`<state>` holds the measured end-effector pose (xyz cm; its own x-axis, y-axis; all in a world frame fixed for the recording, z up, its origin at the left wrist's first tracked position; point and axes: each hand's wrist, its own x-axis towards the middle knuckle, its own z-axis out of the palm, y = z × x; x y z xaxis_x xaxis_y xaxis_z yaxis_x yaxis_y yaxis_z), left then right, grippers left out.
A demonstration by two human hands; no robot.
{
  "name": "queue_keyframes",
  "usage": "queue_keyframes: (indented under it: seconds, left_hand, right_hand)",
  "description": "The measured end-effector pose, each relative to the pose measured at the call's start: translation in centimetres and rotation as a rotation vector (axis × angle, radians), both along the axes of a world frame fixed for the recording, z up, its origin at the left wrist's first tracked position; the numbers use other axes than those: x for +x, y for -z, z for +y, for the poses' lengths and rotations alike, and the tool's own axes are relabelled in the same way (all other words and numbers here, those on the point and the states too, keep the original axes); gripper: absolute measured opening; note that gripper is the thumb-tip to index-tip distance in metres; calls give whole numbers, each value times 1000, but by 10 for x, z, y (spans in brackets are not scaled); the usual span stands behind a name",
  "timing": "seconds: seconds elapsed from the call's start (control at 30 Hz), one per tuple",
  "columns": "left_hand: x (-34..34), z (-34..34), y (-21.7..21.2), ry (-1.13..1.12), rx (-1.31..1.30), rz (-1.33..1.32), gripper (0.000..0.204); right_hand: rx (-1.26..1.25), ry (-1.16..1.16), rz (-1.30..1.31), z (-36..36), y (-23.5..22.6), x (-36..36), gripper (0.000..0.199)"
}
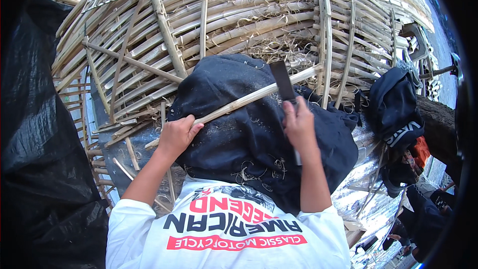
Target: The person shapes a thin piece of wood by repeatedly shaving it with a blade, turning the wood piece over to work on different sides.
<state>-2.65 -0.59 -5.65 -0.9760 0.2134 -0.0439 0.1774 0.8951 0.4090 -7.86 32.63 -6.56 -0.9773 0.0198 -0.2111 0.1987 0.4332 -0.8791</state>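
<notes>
A pale split-bamboo strip slants up to the right across the dark cloth over my lap. My left hand is closed round the strip near its lower end, thumb along the top. In my right hand is a knife with a broad, dark, square-ended blade. The blade lies across the strip's upper part; whether its edge bites into the bamboo I cannot tell. A light-coloured end of the knife shows below my right hand. Curled shavings cling to the cloth.
Long bamboo slats with crosspieces fill the space ahead, with a heap of shavings among them. Black sheeting hangs at the left. At the right lie a black bag and a thick log. Another person's dark clothing shows lower right.
</notes>
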Motion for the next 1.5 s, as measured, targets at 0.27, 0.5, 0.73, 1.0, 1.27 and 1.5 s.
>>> queue_keyframes:
  seconds: [0.27,0.5,0.73,1.0,1.27,1.5]
  left_hand:
    - [4,-6,3,17,-29,2,44]
    - [1,7,6,-15,-44,0,43]
    - [-1,7,6,22,8,-23,43]
    - [-3,7,-1,19,1,-36,44]
    - [-3,9,-3,22,-17,-36,47]
    - [-1,5,-8,43,-117,-10,45]
  right_hand:
    - [-39,42,-49,-14,7,13,25]
    - [-111,65,-160,-21,-4,10,25]
    - [-225,247,-48,-1,-18,-5,20]
    - [-265,221,-101,5,-22,-11,20]
    - [-327,162,-161,10,-18,-16,31]
    - [-292,-137,-309,19,-19,-19,39]
